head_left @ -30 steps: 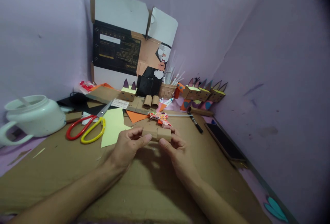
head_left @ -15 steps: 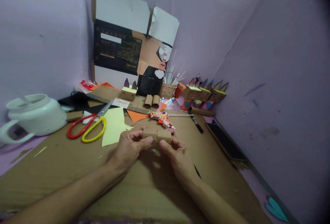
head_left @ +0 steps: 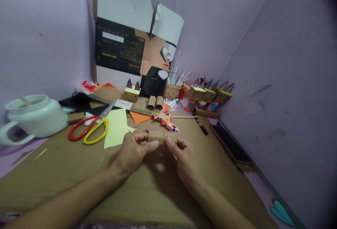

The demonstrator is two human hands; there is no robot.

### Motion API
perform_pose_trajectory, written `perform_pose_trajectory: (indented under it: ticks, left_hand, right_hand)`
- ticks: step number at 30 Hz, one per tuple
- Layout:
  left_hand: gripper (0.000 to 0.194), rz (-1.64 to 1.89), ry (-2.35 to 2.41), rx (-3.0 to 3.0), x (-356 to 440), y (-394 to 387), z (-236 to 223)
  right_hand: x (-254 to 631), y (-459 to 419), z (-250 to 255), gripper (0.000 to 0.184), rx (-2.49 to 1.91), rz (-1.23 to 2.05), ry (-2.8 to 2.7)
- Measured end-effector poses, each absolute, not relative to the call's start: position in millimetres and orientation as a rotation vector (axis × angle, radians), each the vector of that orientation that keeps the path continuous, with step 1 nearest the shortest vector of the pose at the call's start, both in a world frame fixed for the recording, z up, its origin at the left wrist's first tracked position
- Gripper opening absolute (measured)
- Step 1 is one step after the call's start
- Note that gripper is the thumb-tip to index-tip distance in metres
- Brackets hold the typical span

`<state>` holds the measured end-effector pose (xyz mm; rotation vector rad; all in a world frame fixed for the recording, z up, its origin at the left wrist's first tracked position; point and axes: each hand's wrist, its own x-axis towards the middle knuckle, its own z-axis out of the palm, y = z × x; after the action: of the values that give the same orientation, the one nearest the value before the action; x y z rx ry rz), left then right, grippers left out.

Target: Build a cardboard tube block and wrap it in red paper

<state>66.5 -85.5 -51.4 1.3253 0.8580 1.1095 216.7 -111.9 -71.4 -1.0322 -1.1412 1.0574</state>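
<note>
My left hand (head_left: 135, 151) pinches a small folded cardboard piece (head_left: 155, 136) between thumb and fingers above the cardboard sheet (head_left: 147, 204). A second such cardboard piece (head_left: 171, 136) sits end to end with it, gripped by my right hand (head_left: 183, 155). A seam shows between the two; whether they are joined I cannot tell. Both hands are closed, with fingertips partly hidden behind the cardboard. Just beyond lies a patterned paper-covered glue gun shape (head_left: 164, 118). Two similar cardboard tubes (head_left: 155, 102) stand farther back.
Scissors (head_left: 96, 127) with red and yellow handles lie left, by yellow paper (head_left: 116, 129). A white teapot-like mug (head_left: 37, 116) stands far left. Cardboard cat heads (head_left: 131, 93), a marker basket (head_left: 172, 90), a black marker (head_left: 201, 125) and a phone-like black slab (head_left: 230, 144) surround the work area.
Both hands and the cardboard pieces have shifted slightly to the right, and the pieces have tilted a little. The grip stays on both.
</note>
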Motion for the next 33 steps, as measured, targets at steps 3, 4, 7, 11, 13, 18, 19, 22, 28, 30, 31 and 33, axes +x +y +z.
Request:
perform_pose_trajectory:
  ticks: [3,4,7,11,13,18,19,22,28,30,31,33]
  left_hand:
    - [0.014,1.081,0.793,1.299,65.0,-86.3,-51.1]
    - [0.015,1.072,0.787,1.288,64.6,-86.4,-51.3]
    - [0.018,1.061,0.824,1.268,64.1,-86.0,-52.5]
    - [0.019,1.082,0.885,1.257,65.8,-86.1,-53.9]
    - [0.022,1.081,0.908,1.242,66.6,-86.7,-53.7]
    - [0.025,1.091,0.939,1.265,67.0,-88.2,-53.6]
    - [0.024,1.091,0.938,1.261,67.3,-88.5,-53.9]
    - [0.019,1.103,0.917,1.209,68.8,-89.3,-54.5]
    - [0.018,1.12,0.791,1.248,70.5,-88.5,-54.0]
    - [0.017,1.128,0.805,1.254,70.1,-88.0,-55.7]
    - [0.016,1.13,0.817,1.244,70.0,-87.9,-56.9]
    - [0.016,1.117,0.826,1.224,70.2,-87.9,-59.3]
  right_hand:
    - [218.7,-113.3,-70.7,0.022,-1.017,1.016,-1.169]
    - [219.1,-113.6,-70.5,0.021,-1.027,1.002,-1.172]
    - [219.1,-114.2,-69.9,0.019,-1.059,0.993,-1.162]
    - [218.5,-114.3,-68.3,0.021,-1.083,1.012,-1.159]
    - [218.3,-114.2,-67.8,0.022,-1.097,1.015,-1.151]
    - [218.1,-114.0,-68.7,0.023,-1.098,1.015,-1.137]
    - [218.0,-114.0,-68.5,0.023,-1.102,1.012,-1.142]
    - [217.0,-114.3,-66.5,0.021,-1.133,0.97,-1.168]
    - [213.4,-115.1,-64.5,0.017,-1.15,0.926,-1.189]
    - [212.3,-115.5,-64.7,0.017,-1.168,0.891,-1.181]
    - [211.8,-115.7,-64.7,0.017,-1.173,0.876,-1.177]
    - [210.8,-115.9,-64.2,0.018,-1.174,0.872,-1.174]
